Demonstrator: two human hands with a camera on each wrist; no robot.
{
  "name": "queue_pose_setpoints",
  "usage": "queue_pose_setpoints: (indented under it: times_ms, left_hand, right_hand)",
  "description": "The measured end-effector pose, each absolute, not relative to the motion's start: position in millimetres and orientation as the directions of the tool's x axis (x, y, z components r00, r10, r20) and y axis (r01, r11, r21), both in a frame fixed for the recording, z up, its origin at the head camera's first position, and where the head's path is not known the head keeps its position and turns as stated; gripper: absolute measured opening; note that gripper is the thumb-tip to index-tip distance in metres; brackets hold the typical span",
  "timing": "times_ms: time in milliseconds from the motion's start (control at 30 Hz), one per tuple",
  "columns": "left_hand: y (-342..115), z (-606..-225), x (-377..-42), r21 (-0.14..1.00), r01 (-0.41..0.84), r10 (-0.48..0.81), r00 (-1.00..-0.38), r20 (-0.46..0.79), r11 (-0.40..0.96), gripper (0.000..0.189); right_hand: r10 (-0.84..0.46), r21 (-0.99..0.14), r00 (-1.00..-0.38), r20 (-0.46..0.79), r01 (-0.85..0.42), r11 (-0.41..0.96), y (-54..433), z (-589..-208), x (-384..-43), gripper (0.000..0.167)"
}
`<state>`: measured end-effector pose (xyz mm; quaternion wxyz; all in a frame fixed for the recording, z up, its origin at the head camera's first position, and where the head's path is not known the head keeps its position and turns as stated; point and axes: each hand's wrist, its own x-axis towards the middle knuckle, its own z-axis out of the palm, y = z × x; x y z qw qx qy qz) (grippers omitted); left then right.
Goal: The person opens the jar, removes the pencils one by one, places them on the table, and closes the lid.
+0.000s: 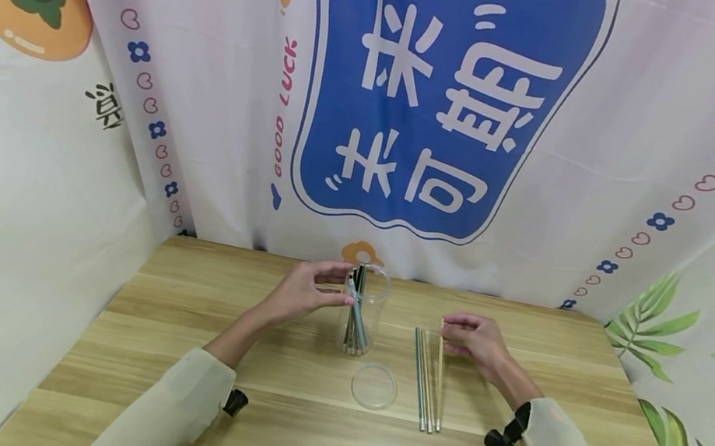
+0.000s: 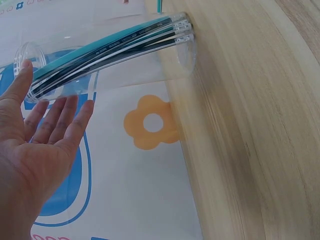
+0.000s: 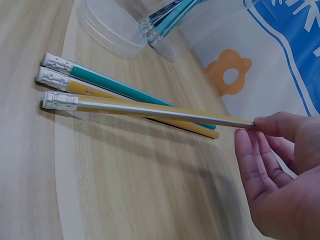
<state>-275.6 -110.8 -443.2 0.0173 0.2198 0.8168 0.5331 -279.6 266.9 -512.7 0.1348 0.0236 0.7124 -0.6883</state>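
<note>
A printed cloth [image 1: 233,115] with a blue panel [image 1: 440,111] hangs behind the wooden table [image 1: 306,443].

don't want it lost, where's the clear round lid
In the head view, the clear round lid lies in front of the clear container, left of the loose teal pencil.

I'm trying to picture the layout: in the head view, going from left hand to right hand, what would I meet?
Left hand → clear pencil container → round clear lid → green pencil → lying yellow pencil → held yellow pencil → right hand.
</note>
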Motion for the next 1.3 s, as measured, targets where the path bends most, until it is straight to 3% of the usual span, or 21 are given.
queue_pose_setpoints:
  times_ms: [1300]
  left_hand:
    - [-110.9,-444.5,-275.7,0.882,0.337,0.382,-0.902,0.202,0.330,0.061]
  right_hand:
    - [-0.023,-0.917,-0.969,-0.246,0.225,0.329,240.9,-524.1,-288.4,0.024]
